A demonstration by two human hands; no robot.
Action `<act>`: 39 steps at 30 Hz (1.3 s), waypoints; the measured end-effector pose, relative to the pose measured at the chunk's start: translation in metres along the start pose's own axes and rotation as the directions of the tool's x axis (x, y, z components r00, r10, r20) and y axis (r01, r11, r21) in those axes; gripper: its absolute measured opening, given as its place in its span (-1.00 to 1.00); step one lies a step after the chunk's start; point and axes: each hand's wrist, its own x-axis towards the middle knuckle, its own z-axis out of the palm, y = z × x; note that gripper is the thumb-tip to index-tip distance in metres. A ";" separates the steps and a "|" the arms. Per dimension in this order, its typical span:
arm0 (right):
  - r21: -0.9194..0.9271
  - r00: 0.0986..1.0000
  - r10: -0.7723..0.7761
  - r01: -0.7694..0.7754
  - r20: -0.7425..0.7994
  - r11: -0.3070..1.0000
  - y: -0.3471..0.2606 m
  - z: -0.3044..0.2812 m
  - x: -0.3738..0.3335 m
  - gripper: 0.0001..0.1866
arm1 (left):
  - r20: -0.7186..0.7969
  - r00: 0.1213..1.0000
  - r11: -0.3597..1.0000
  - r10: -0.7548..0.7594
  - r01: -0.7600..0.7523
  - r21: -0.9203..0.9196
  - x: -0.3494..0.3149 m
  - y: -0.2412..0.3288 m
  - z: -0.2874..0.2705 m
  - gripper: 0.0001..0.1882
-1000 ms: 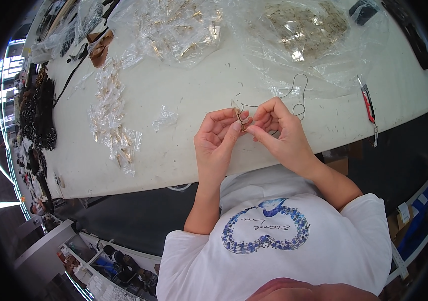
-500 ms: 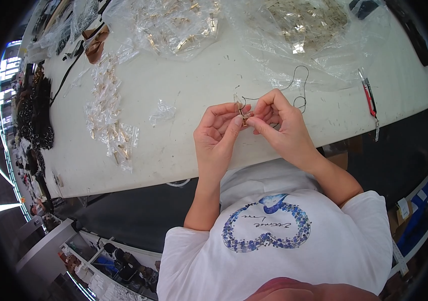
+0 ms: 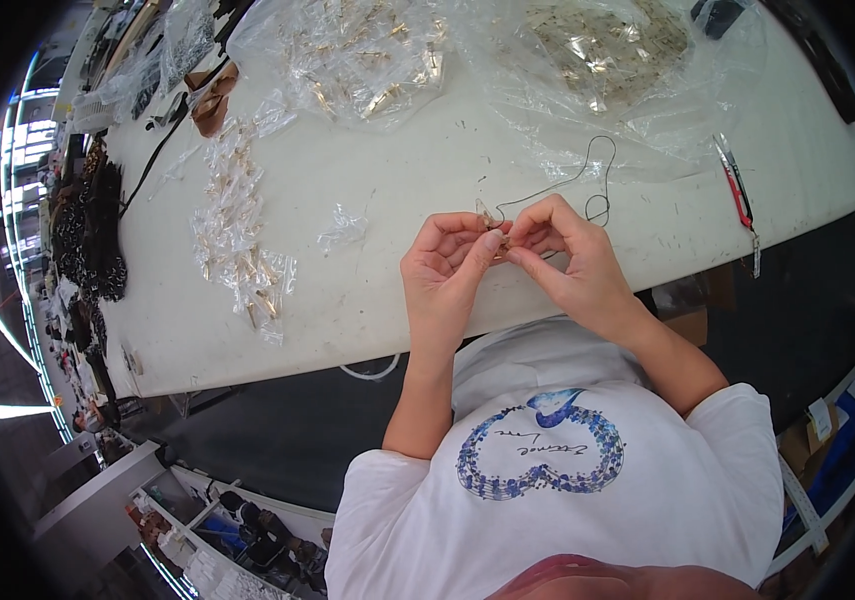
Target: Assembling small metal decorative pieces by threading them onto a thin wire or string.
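Note:
My left hand and my right hand meet fingertip to fingertip just above the near edge of a white table. Between them they pinch a small gold-coloured metal piece. A thin black cord runs from the pinch and loops over the tabletop beyond my right hand. The piece is mostly hidden by my fingers.
A row of small clear packets with gold parts lies left of my hands, and one loose clear packet closer in. Two large clear bags of gold parts sit at the far side. Red-handled pliers lie right. Dark beads heap at the left edge.
My hands stay together at the same spot; the fingers have shifted slightly on the small piece and the cord loop has moved a little.

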 end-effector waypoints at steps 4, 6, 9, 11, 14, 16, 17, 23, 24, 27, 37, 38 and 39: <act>-0.124 1.000 -0.023 0.025 0.020 0.992 -0.009 -0.005 -0.001 -0.80 | 0.071 0.997 0.998 -0.044 0.046 -0.030 -0.002 0.004 -0.005 -0.85; -0.104 1.000 -0.005 0.008 0.027 0.995 -0.015 -0.007 -0.001 -0.80 | 0.101 0.993 0.996 -0.068 0.072 -0.042 -0.003 0.005 -0.005 -0.85; -0.113 0.998 0.036 -0.031 0.046 0.993 -0.016 -0.010 0.001 -0.79 | 0.116 0.990 0.994 -0.085 0.092 -0.062 -0.004 0.007 -0.003 -0.85; -0.141 0.997 0.058 -0.051 0.048 0.989 -0.015 -0.012 0.002 -0.78 | 0.079 0.992 0.995 -0.094 0.097 -0.024 -0.003 0.006 -0.003 -0.85; -0.153 0.987 -0.141 0.129 -0.073 0.980 -0.020 -0.014 0.006 -0.76 | 0.064 0.994 0.995 -0.085 0.087 -0.040 -0.004 0.010 -0.001 -0.85; -0.160 0.987 -0.158 0.156 -0.002 0.975 -0.027 -0.019 0.009 -0.76 | 0.060 0.998 1.000 -0.011 0.010 0.002 -0.006 0.014 0.003 -0.85; -0.156 0.987 -0.161 0.157 -0.009 0.975 -0.029 -0.019 0.008 -0.76 | 0.052 0.997 0.997 0.065 -0.067 0.036 -0.007 0.016 0.005 -0.86; -0.330 0.958 -0.243 0.282 0.155 0.901 -0.032 -0.034 0.017 -0.86 | 0.055 0.941 0.859 0.334 -0.328 0.392 -0.007 0.021 0.014 -0.87; -0.302 0.967 -0.199 0.240 0.160 0.922 -0.039 -0.037 0.018 -0.88 | 0.052 0.941 0.858 0.335 -0.328 0.396 -0.008 0.022 0.014 -0.87; -0.229 0.982 -0.116 0.149 0.152 0.962 -0.043 -0.036 0.016 -0.90 | 0.091 0.915 0.755 0.393 -0.378 0.535 -0.009 0.018 0.013 -0.85; 0.358 0.908 0.278 -0.385 0.315 0.851 -0.046 -0.043 0.022 -0.85 | 0.213 0.761 0.370 0.613 -0.515 0.773 -0.006 0.007 0.017 -0.76; 0.359 0.908 0.279 -0.385 0.313 0.850 -0.045 -0.039 0.022 -0.85 | 0.256 0.732 0.306 0.632 -0.539 0.785 -0.006 0.007 0.019 -0.74; 0.308 0.953 0.197 -0.263 0.230 0.914 -0.044 -0.032 0.021 -0.88 | 0.257 0.733 0.307 0.631 -0.539 0.785 -0.006 0.008 0.021 -0.74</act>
